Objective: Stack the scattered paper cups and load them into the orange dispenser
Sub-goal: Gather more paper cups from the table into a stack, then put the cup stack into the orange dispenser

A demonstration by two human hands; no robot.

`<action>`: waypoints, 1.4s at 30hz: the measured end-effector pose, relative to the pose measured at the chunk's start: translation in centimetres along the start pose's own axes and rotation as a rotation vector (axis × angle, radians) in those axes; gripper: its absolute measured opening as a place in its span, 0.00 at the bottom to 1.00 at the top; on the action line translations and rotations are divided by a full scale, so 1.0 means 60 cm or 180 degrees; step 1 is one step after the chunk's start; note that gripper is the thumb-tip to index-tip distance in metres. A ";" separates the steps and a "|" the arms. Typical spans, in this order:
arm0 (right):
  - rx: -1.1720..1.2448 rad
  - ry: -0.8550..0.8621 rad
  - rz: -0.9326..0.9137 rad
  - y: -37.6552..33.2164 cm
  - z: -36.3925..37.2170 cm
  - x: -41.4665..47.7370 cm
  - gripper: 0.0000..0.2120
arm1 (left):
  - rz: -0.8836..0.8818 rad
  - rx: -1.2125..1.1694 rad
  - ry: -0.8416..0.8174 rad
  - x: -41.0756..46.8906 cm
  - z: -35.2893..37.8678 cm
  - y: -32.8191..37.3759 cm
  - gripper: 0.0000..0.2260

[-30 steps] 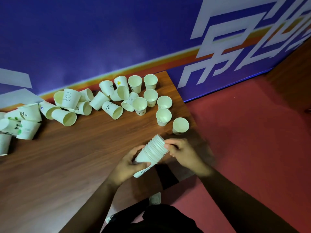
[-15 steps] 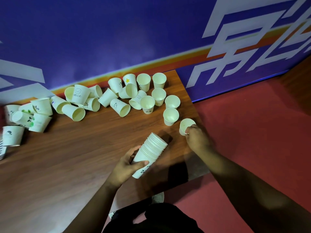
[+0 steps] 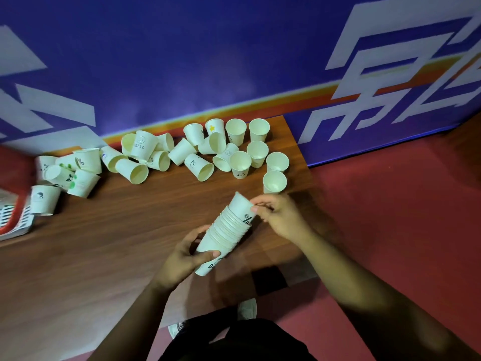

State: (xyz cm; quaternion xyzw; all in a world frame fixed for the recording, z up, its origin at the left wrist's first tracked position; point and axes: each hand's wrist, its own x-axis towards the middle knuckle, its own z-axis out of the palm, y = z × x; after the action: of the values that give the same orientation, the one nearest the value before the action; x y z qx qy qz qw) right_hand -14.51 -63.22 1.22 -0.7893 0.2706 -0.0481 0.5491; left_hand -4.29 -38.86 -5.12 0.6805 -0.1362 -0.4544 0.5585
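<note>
Left hand (image 3: 182, 259) grips base of tilted cup stack (image 3: 223, 235). Right hand (image 3: 279, 216) pinches rim of top cup (image 3: 240, 205), partly seated in stack, over table (image 3: 104, 243).

I read "HELLO" on a cup by the wall (image 3: 142, 147); a percent sign marked the top cup (image 3: 242, 208) of the stack (image 3: 226, 231) and a cup at left (image 3: 87, 160).

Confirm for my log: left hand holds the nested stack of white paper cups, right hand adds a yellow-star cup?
Wrong print: the head view shows the right hand adding a white paper cup with a black percent sign. The left hand does hold the nested white paper-cup stack.
</note>
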 end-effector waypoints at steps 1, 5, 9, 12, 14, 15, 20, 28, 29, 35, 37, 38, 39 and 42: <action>-0.0074 -0.0177 -0.0063 -0.008 0.020 -0.007 0.08 | 0.0034 -0.0051 0.0016 -0.005 -0.004 0.001 0.32; -0.0166 -0.0259 -0.0322 -0.032 0.083 -0.025 0.09 | 0.0163 -0.0220 0.0229 -0.034 -0.030 0.005 0.32; -0.0447 -0.0346 -0.0439 -0.079 0.144 -0.016 0.09 | 0.0260 -0.0342 0.0523 -0.088 -0.081 0.004 0.31; -0.0565 -0.0259 -0.0507 -0.127 0.206 -0.011 0.09 | 0.0415 -0.0466 0.0807 -0.129 -0.126 0.009 0.30; -0.0426 -0.0401 -0.0534 -0.165 0.261 -0.010 0.10 | 0.0498 -0.0566 0.1014 -0.158 -0.165 0.011 0.30; -0.0367 -0.0502 -0.0534 -0.182 0.285 -0.009 0.11 | 0.0528 -0.0598 0.1079 -0.168 -0.184 0.012 0.29; -0.0531 -0.0804 -0.0834 -0.257 0.428 -0.006 0.14 | 0.0693 -0.0596 0.1392 -0.231 -0.315 -0.006 0.29; 0.0363 -0.1232 -0.0239 -0.359 0.738 0.016 0.34 | 0.0749 -0.0421 0.1569 -0.323 -0.624 -0.071 0.29; 0.0435 -0.1265 -0.0164 -0.367 0.781 0.020 0.34 | 0.0768 -0.0409 0.1577 -0.330 -0.664 -0.076 0.29; 0.0825 -0.1523 0.0024 -0.440 0.968 0.048 0.25 | 0.0769 -0.0103 0.1614 -0.355 -0.866 -0.096 0.31; 0.0771 -0.1544 -0.0015 -0.463 1.014 0.069 0.27 | 0.0829 0.0093 0.1660 -0.355 -0.922 -0.096 0.31; 0.0738 -0.1530 -0.0055 -0.474 1.035 0.082 0.27 | 0.0861 0.0207 0.1696 -0.354 -0.949 -0.093 0.30; 0.0727 -0.1511 -0.0103 -0.483 1.054 0.096 0.26 | 0.0893 0.0351 0.1730 -0.351 -0.972 -0.086 0.30; 0.0635 -0.1455 -0.0226 -0.512 1.101 0.135 0.26 | 0.1095 0.0706 0.1783 -0.343 -1.032 -0.060 0.27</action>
State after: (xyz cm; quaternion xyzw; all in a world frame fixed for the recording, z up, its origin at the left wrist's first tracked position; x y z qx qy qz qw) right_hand 28.50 -3.88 0.96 -0.7306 0.1054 0.0859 0.6691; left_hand 30.97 16.03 -0.99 0.8025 -0.1389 -0.1316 0.5652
